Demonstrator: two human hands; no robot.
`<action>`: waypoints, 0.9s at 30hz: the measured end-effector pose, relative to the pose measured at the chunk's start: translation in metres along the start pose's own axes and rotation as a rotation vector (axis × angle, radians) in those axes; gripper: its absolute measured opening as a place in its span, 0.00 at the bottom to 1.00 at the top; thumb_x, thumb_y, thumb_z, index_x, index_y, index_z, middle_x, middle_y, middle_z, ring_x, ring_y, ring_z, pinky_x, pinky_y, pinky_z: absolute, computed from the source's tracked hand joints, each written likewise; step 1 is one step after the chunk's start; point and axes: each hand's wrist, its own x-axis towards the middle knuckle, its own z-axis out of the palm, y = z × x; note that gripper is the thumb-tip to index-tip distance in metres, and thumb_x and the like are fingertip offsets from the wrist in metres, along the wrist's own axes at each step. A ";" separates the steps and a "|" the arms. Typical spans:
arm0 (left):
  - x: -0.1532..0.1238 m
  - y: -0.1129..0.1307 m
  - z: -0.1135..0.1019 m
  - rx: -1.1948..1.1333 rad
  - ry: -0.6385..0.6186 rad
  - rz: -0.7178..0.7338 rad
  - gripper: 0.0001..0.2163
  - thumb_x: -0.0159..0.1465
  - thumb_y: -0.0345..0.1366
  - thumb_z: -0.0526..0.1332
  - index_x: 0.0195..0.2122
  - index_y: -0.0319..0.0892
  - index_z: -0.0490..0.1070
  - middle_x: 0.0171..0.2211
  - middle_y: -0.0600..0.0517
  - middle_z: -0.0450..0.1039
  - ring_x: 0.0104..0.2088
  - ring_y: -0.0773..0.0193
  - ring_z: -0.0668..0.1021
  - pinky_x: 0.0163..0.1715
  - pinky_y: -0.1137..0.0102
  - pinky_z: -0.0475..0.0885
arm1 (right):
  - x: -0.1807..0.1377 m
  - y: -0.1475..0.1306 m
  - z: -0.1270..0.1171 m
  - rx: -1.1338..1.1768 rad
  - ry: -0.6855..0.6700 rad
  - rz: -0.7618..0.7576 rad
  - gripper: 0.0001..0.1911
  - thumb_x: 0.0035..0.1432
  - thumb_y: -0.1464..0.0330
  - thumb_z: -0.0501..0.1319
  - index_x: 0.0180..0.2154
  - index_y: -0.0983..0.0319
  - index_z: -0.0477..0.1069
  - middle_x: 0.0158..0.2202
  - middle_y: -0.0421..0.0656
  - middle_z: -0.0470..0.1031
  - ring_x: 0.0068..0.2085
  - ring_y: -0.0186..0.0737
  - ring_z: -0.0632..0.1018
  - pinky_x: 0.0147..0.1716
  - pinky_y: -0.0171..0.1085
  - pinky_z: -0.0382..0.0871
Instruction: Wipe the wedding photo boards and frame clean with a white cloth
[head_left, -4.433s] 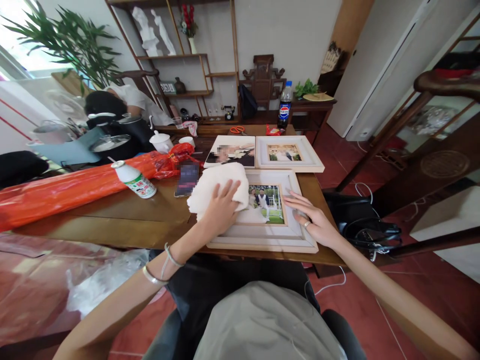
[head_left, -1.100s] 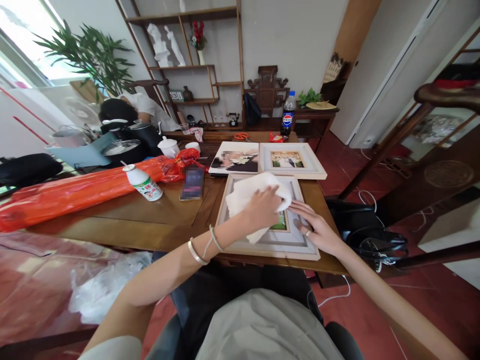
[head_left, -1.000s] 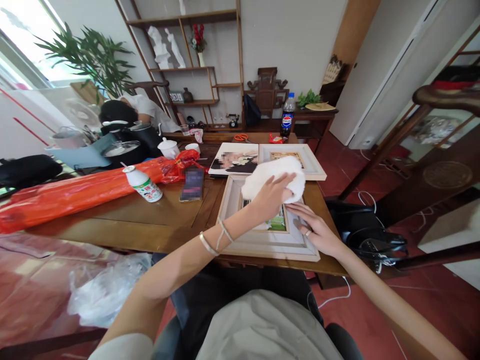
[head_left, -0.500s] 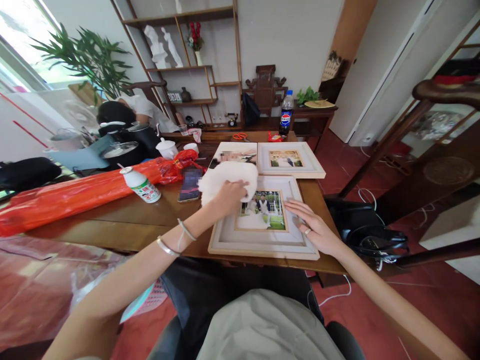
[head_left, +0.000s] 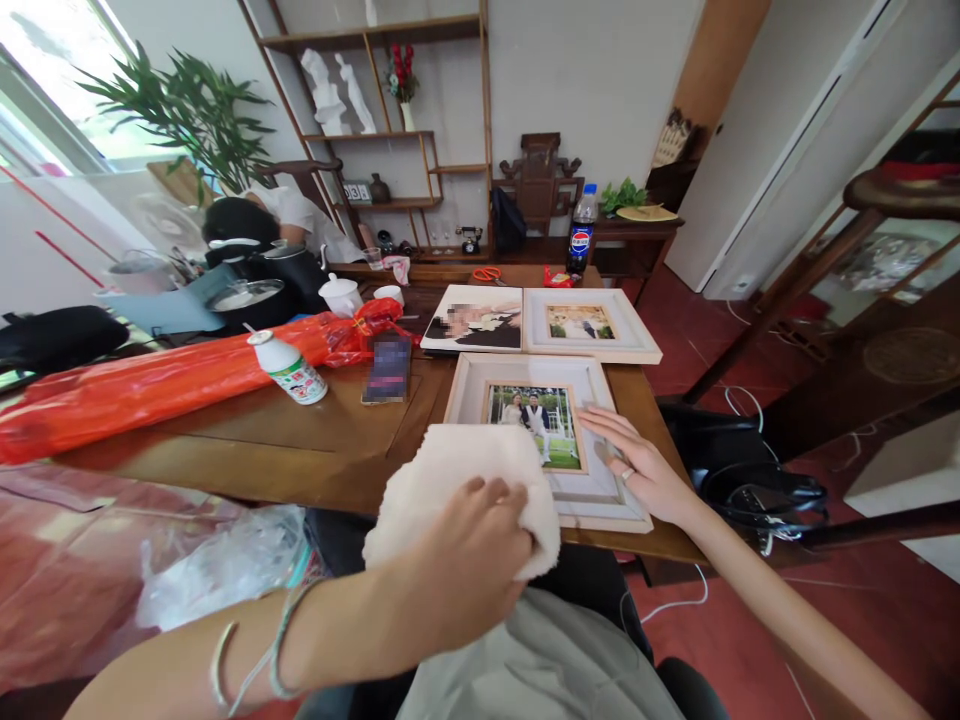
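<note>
A white-framed wedding photo [head_left: 517,376] lies flat at the near edge of the wooden table [head_left: 300,440]. My left hand [head_left: 469,560] grips a white cloth [head_left: 450,480] over the frame's near left corner. My right hand [head_left: 637,465] lies flat with fingers spread on the frame's right border, a ring on one finger. Bracelets hang on my left wrist.
Behind lie a second white framed photo [head_left: 589,325] and an unframed print [head_left: 474,320]. A phone [head_left: 388,368], a small white bottle [head_left: 289,367] and a long orange plastic roll [head_left: 150,385] lie left. A cola bottle [head_left: 581,230] stands behind. Another person bends down at far left. A black bag [head_left: 742,470] sits on the floor to the right.
My left hand has dragged the cloth from the frame's upper left corner down to its near left corner, towards me. The right hand has stayed flat on the frame's right side.
</note>
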 end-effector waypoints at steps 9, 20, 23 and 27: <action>0.027 -0.064 0.017 0.108 0.091 -0.270 0.12 0.57 0.30 0.59 0.41 0.40 0.76 0.60 0.42 0.63 0.58 0.45 0.67 0.53 0.51 0.66 | 0.000 0.002 0.001 -0.008 -0.005 -0.024 0.26 0.64 0.70 0.50 0.63 0.54 0.57 0.64 0.46 0.59 0.65 0.49 0.56 0.63 0.59 0.51; 0.058 -0.102 0.031 0.046 0.023 -0.125 0.15 0.55 0.22 0.55 0.41 0.34 0.76 0.66 0.39 0.52 0.66 0.47 0.55 0.63 0.55 0.53 | 0.001 0.001 0.002 -0.004 0.012 -0.021 0.26 0.63 0.70 0.50 0.62 0.54 0.58 0.64 0.45 0.60 0.65 0.50 0.57 0.62 0.59 0.52; 0.030 -0.062 0.021 -0.020 -0.038 -0.037 0.13 0.58 0.25 0.56 0.42 0.36 0.76 0.64 0.39 0.55 0.64 0.47 0.59 0.61 0.55 0.57 | 0.001 0.001 0.001 -0.006 0.011 -0.010 0.27 0.63 0.72 0.50 0.63 0.53 0.57 0.64 0.44 0.60 0.65 0.49 0.56 0.63 0.60 0.52; -0.001 -0.024 0.018 -0.106 -0.001 0.097 0.11 0.58 0.27 0.58 0.40 0.39 0.76 0.66 0.41 0.53 0.65 0.49 0.58 0.62 0.57 0.57 | 0.001 0.000 0.001 -0.008 0.011 -0.020 0.28 0.62 0.73 0.50 0.63 0.53 0.57 0.64 0.44 0.59 0.65 0.49 0.56 0.63 0.60 0.51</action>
